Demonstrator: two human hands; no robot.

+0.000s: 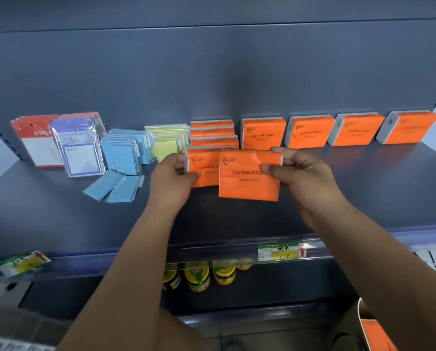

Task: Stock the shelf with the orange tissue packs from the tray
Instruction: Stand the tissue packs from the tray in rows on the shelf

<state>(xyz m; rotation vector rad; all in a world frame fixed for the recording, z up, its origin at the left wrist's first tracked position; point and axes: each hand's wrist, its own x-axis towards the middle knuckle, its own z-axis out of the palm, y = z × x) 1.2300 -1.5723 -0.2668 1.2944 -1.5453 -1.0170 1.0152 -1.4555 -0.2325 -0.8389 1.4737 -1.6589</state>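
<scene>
My left grip pinches one flat orange plastic-wrapped tissue pack and my right grip pinches a second orange pack, with the labels facing me. Both hover over the dark grey metal shelf, just before the stacked orange packs, probably to join them.

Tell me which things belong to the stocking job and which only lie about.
Job: left hand, left-hand orange pack, right hand, right-hand orange pack, orange row at back, shelf.
Lying about: blue packets, yellow packets, purple cards, red cards, jars below, price labels.

Orange tissue packs upright along grey shelf back; two held.
</scene>
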